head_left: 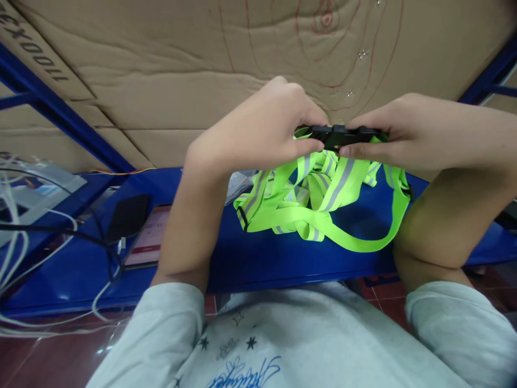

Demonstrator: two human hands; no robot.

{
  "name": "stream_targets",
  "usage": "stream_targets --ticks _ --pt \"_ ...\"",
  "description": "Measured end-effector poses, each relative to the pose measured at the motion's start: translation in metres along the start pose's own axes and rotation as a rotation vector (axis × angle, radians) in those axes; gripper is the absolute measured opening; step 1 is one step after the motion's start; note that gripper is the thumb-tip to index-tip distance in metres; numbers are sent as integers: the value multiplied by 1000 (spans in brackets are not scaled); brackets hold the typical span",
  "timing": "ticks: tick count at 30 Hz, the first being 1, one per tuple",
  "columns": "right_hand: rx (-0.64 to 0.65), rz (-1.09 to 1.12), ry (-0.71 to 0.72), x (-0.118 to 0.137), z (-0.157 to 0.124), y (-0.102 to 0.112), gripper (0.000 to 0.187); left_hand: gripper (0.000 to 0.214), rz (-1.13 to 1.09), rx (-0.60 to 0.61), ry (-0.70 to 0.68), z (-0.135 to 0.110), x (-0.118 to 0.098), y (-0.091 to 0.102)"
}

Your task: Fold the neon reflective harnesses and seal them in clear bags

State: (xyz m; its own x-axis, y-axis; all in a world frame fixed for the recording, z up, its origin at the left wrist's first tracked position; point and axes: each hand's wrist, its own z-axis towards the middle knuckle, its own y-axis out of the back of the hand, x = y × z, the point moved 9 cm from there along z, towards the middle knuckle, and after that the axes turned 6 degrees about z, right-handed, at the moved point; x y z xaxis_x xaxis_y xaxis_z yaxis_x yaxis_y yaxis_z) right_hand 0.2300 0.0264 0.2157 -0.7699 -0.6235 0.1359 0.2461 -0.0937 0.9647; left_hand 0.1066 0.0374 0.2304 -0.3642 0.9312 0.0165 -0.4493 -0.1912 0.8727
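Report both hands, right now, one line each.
Left hand: closed, pinching one end of the black buckle on the yellow-green straps.
Right hand: closed, pinching the buckle's other end.

Moderately and softly lit, white glints reflected by red floor tiles [52, 361], outer edges stretched and blurred.

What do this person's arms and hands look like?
The left grip and right grip are bare hands, with no gloves or watch showing. Both forearms are bare too, below loose, plain, pale greyish short sleeves. The shirt has blue script and dark stars.
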Motion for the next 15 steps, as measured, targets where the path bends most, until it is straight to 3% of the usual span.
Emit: stream_targets --ticks 4,7,10,13,15 --pt "-78 28 18 9 8 4 6 16 -7 -39 31 -2 6 6" --pt "-135 27 -31 9 18 9 8 10 -223 -61 143 -5 22 7" --pt "-135 21 11 14 28 17 8 6 -422 -72 234 -9 33 8" --pt "-151 4 103 24 31 27 11 13 -446 -163 169 -13 27 24" --pt "-280 9 106 27 28 41 21 27 -520 -251 145 -17 24 37"
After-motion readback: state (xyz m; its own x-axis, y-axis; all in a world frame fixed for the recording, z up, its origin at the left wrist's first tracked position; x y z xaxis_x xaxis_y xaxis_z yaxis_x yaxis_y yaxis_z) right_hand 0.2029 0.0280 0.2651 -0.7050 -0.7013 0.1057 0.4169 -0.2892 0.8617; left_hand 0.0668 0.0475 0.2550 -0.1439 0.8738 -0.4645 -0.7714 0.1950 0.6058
